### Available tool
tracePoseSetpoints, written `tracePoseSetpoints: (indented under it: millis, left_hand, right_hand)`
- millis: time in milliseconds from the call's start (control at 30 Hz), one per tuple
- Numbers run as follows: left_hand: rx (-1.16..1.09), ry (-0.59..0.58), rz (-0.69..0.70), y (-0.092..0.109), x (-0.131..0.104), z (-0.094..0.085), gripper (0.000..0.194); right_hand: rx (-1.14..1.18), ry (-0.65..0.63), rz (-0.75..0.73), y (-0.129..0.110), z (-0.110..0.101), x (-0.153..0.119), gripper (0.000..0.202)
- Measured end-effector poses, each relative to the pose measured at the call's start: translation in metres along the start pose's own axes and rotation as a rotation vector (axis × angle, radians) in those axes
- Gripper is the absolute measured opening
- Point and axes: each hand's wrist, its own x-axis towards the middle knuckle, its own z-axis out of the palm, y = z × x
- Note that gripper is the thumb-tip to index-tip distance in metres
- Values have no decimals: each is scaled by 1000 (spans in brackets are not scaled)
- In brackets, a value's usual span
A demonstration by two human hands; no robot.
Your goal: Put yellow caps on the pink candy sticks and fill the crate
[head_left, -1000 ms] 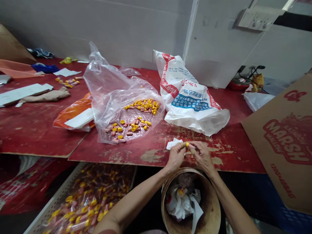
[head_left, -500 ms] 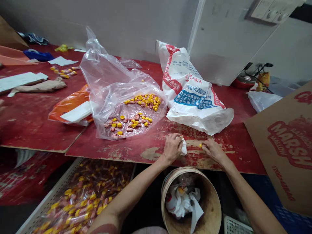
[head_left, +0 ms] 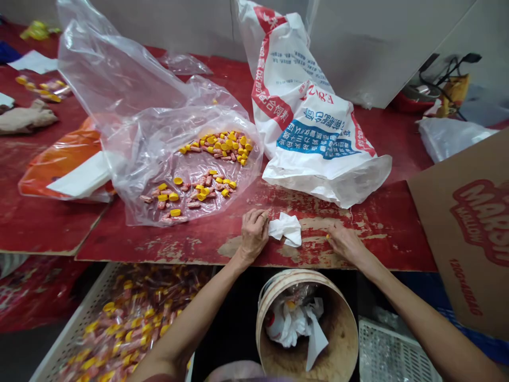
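a tray (head_left: 89, 313) of yellow-capped wrapped pieces is seen below the bench's near edge, at lower left. on the worn red bench (head_left: 382, 223), an orange bag (head_left: 55, 162) lies toward the left, partly under a large clear plastic bag (head_left: 151, 138). loose yellow caps and pink pieces (head_left: 207, 170) are spread inside the clear bag, in two loose groups.

the left hand (head_left: 253, 236) is rested knuckles-up near the bench's near edge, just right of the clear bag's corner. its grip is pressed together, pinching one end of a crumpled white tissue (head_left: 287, 229); the tissue lies on the bench, between the two hands.

a printed white sack (head_left: 314, 138) is slumped behind the hands, toward the wall. below the near edge, between the forearms, a round bin (head_left: 342, 323) is seen holding crumpled white paper.

the right hand (head_left: 347, 243) is laid on the bench near the near edge, apart from the tissue. a small yellow piece (head_left: 328, 236) is seen at its fingertips; the grip is curled inward around it, though whether the piece is truly pinched cannot be told.

a brown printed carton (head_left: 469, 233) is seen leaning at the bench's right end.
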Motion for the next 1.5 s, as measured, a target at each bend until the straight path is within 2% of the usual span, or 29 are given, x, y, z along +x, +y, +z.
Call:
tracePoseSetpoints:
  millis: [167,333,400,433,500,600,633,700,800,967,1067,1167,1267,1333,1433,1500]
  left_hand:
    - [25,34,31,0,3,4,25]
    - [-1,146,123,5,-7,1,26]
    - [-35,189,118,9,-11,-4,30]
    - [-65,194,108,12,-14,-7,32]
    - [-165,179,87,19,-21,-13,38]
    - [-357,141,31,31,-35,-22,40]
    - [-408,133,2,34,-39,-24,39]
    - [-472,113,-51,38,-45,-28,37]
    - [-522,69,-96,44,-47,-33,35]
    - [-788,-10,-268,60,-47,-37,33]
    - [-1075,-2,-404,67,-46,-36,34]
    - [-1291,24,-498,72,-46,-36,33]
    - [-1355,51,-521,75,-46,-37,32]
    - [-1364,39,-522,76,-46,-37,31]
    - [-1321,21,-505,75,-45,-36,28]
    - [-1239,-8,-487,73,-44,-36,26]
  right_hand:
    - [49,69,-24,-1,0,0,22]
    - [134,206,-173,0,-1,-11,24]
    - [369,313,-175,2,1,-10,29]
    - [477,320,-141,1,0,-9,31]
    - [784,288,10,-8,-6,-8,37]
    - [1404,197,199,-40,-25,-13,49]
    - [1582,169,199,-53,-32,-14,51]
    - [1794,128,173,-76,-45,-13,50]
    - [1933,58,95,-101,-56,-8,43]
    - [1958,0,-16,-125,-57,-6,36]
    - [1827,16,-82,-130,-55,-8,35]
    - [1665,98,-192,-131,-54,-14,31]
    - [1564,224,-264,-133,-53,-19,26]
    - [1513,259,-242,-136,-53,-20,28]
    - [1400,184,-187,-135,-54,-18,36]
    - [1253,129,-208,-125,-56,-19,40]
